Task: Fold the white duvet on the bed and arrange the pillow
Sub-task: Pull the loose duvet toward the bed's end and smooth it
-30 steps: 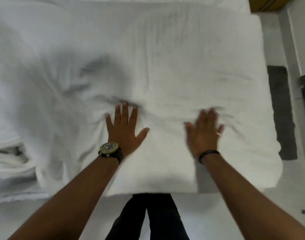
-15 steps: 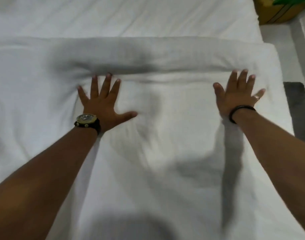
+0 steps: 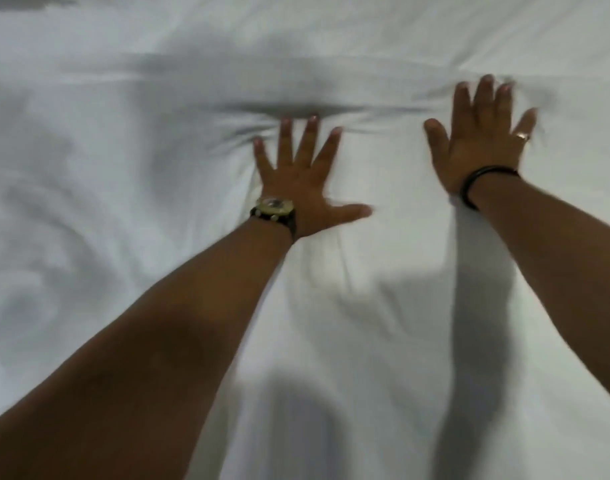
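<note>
Duvet [image 3: 383,323] lay white beneath us. We pressed our left hand [image 3: 301,188] and right hand [image 3: 483,140] flat, fingers spread, gripping nothing, likely to smooth its fold.

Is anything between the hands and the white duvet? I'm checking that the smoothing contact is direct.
Nothing visible. The left hand and right hand both lie flat with spread fingers directly on the white duvet, by the raised fold ahead.

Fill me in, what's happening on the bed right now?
A person is smoothing the white duvet. The left hand and right hand both press flat on it, fingers spread, pushing toward a raised fold across the far side. A watch is on the left wrist.
</note>
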Demonstrator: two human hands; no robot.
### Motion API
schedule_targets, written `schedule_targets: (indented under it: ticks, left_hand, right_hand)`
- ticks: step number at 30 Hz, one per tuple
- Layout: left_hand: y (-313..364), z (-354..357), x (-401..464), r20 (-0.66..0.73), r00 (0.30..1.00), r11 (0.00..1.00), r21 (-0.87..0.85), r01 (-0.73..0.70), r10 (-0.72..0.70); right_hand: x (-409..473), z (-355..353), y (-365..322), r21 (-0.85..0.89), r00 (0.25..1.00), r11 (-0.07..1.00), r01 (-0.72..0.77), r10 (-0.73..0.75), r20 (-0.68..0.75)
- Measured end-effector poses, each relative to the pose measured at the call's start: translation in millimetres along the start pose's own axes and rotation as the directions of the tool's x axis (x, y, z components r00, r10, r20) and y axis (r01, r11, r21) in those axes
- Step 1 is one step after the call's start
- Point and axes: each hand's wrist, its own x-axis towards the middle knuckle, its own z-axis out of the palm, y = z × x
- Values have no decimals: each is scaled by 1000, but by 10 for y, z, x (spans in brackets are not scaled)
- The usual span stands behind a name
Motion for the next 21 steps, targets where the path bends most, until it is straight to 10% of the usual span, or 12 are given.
schedule_targets:
  ticks: [6,11,16,21]
  left_hand:
    - [-710,-803,-253,415,884,961,72,-266,214]
    - [-1788,-1330,-1844,325,883,927,48,-372,337]
    - [-2691,-1549,-3296,-11,926,921,-99,-376,377]
    - [-2936,-1348,-4391,90,860,865,-61,-498,502]
  right_hand:
    - [-1109,-494,-1028,251,980,964,-85,36,193]
    - [-3563,-610,-2578,703,988,710,47,-136,71]
    - [-4779,-584,-3447,543,959,812,214,-281,42]
    - [-4976,-687,-3522,312,949,896,314,-309,-68]
